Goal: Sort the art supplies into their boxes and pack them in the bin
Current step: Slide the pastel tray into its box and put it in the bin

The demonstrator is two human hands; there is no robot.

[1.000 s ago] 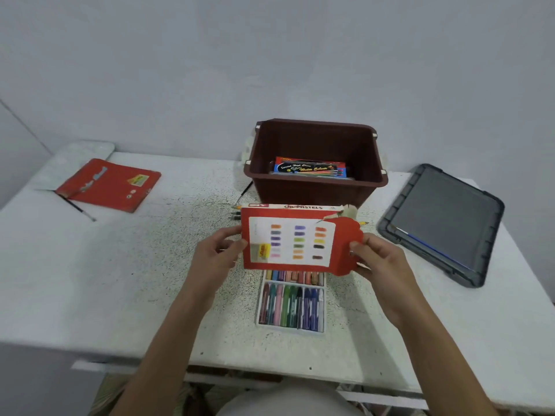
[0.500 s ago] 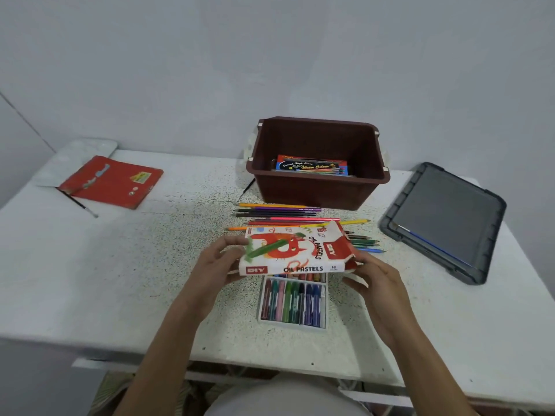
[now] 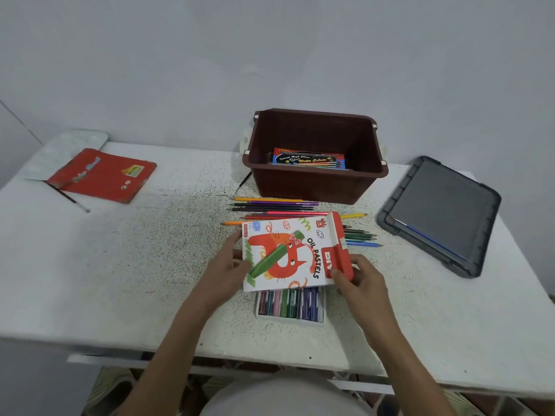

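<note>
Table (image 3: 120,265); left hand (image 3: 223,273), right hand (image 3: 362,282) grip pastel box (image 3: 288,253).

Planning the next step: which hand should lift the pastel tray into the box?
Probably the right hand: it grips the box at its flap end, near the tray; the left hand steadies it.

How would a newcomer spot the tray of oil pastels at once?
Start at the brown bin at the back of the white table and come toward the person, past the loose coloured pencils. The pastel tray shows beneath the near edge of the OIL PASTELS box. Unlike the scattered pencils, its stubby sticks lie packed side by side.
</note>
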